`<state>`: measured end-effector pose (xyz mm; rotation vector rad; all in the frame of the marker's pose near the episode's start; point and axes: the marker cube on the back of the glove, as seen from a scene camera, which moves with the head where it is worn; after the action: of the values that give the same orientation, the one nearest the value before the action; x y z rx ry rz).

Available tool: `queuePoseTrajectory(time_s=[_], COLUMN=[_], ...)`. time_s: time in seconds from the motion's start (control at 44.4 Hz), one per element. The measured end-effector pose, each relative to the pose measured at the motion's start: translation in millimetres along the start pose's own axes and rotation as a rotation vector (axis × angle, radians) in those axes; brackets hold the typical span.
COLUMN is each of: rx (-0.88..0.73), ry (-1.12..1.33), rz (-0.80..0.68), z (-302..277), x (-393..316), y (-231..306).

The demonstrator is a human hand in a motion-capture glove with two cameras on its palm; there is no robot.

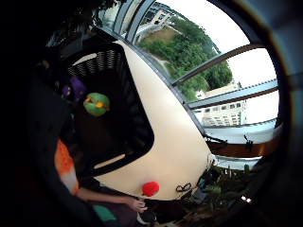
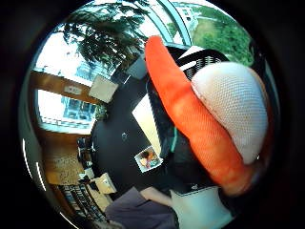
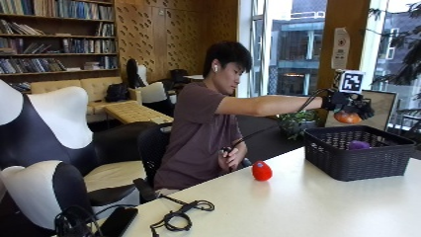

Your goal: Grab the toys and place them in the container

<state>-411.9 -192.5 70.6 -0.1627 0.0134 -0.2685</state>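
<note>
- Two toys sit half hidden inside the black basket (image 3: 358, 153) at the table's far right end: a purple one (image 3: 358, 145) and a green one (image 1: 96, 104), the latter seen only from the palm camera.
- The gloved right hand (image 3: 343, 102) hangs above the basket, fingers apparently curled round an orange-and-white plush toy (image 2: 190, 112).
- Its orange length runs along the palm, pointing away from the person.
- A red toy (image 3: 262, 171) rests near the table's front edge.

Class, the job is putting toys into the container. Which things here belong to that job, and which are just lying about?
Belong to the job:
gloved right hand holding an orange toy
black basket
purple toy and green toy inside it
red toy on the table

Just lying about:
black cable
phone
</note>
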Motion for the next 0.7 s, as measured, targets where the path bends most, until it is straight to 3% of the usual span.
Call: queuePoseTrajectory(time_s=[0.045, 0.135, 0.203, 0.293, 0.315, 0.54, 0.608, 0.698], rx=[-0.080, -0.116, -0.079, -0.063, -0.058, -0.038, -0.047, -0.076], ry=[-0.046, -0.037, -0.065, 0.070, 0.078, -0.049, -0.032, -0.002], rz=[-0.131, -0.049, -0.079, 0.296, 0.316, -0.154, -0.161, -0.048], z=[4, 4, -4, -13, -16, -56, -61, -62], x=[-13, -18, -20, 8, 14, 67, 94, 132], y=[5, 4, 8, 5, 7, 77, 98, 128])
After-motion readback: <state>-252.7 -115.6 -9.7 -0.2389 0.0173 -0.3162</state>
